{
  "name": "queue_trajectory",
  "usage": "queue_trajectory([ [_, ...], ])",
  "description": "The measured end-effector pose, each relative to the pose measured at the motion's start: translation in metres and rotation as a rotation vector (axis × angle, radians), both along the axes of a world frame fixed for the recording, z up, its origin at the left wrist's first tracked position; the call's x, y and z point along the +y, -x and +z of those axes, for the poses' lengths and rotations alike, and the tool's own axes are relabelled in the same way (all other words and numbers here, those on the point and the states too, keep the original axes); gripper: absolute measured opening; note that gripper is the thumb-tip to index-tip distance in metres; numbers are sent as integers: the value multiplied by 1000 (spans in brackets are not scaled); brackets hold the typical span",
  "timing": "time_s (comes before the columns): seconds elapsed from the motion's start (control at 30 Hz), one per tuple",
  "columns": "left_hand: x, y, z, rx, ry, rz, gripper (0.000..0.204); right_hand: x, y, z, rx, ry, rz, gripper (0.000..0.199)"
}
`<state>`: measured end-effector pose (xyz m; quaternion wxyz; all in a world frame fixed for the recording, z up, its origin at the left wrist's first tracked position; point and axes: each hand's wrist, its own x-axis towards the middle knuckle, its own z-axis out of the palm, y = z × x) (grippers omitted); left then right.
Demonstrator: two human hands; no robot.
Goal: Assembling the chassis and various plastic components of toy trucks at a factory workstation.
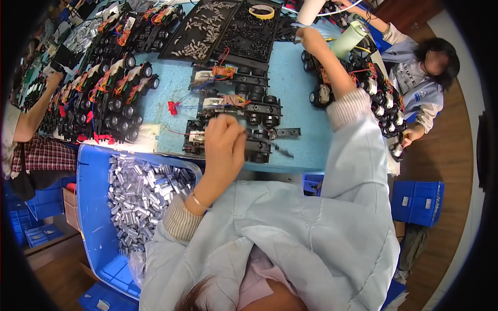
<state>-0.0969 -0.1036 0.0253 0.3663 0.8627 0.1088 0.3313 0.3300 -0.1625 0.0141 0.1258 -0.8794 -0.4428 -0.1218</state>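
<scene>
My left hand is over the nearest of several black toy car chassis, its fingers curled together; whatever they pinch is hidden. Beside it a slim dark part looks blurred, and a flat black plate sticks out to the right. Behind lie a middle chassis and a far chassis, with wheels and orange-and-blue wiring. My right hand is stretched far forward, fingers closed, just below a white cylinder. I cannot make out what it holds.
Black trays of screws and small black parts stand behind, with a tape roll on top. Finished-looking chassis crowd the left. A blue bin holds metal cylinders. A green bottle and a co-worker are right; another's arm is left.
</scene>
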Motion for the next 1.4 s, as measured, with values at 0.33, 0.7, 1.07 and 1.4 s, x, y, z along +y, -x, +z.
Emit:
queue_trajectory([
  [0.33, -14, 40, -25, 83, -231, -11, 14, 23, -61, -51, 165, 163, -39, 20],
  [0.7, 2, 45, -24, 127, -294, -74, 10, 4, 64, 36, 150, -83, 265, 11],
  [1.07, 9, 49, -27, 79, -157, -165, 13, -57, 333, 3, 842, -325, 86, 15],
  [1.4, 10, 54, -30, 47, -83, -191, 13, -58, 339, -1, 639, -191, 165, 19],
])
